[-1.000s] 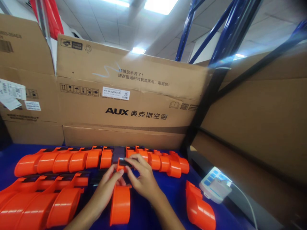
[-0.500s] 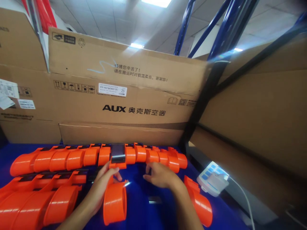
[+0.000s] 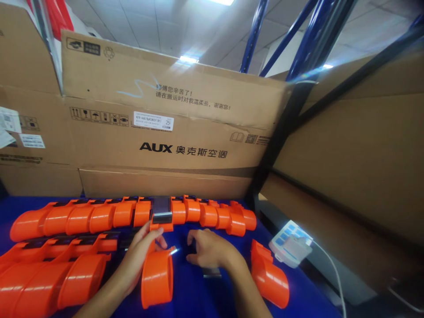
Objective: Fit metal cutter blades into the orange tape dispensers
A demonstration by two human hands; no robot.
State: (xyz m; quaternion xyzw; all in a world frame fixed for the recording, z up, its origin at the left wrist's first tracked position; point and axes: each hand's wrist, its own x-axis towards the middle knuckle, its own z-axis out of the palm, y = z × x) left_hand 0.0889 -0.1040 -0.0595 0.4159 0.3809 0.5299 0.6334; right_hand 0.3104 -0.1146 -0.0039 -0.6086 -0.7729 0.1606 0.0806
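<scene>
An orange tape dispenser (image 3: 157, 279) with a dark plate (image 3: 162, 209) at its top stands upright near the middle of the blue surface. My left hand (image 3: 145, 243) is wrapped round its orange handle part from the left. To its right, my right hand (image 3: 208, 248) hovers with thumb and fingers apart and nothing visible between them. A small dark piece with a shiny edge (image 3: 212, 272) lies just below the right hand. One more orange dispenser (image 3: 270, 280) rests on its own at the right.
Orange dispensers (image 3: 77, 220) stand in a row along the back, with a second row (image 3: 43, 282) at the front left. A white power strip (image 3: 290, 243) with a cable is at the right. Cardboard (image 3: 185, 128) walls the back, beside a blue rack post (image 3: 281, 132).
My right hand has moved left, nearer to the held dispenser, and its fingers have spread wider. My left hand keeps its hold. The view has shifted slightly.
</scene>
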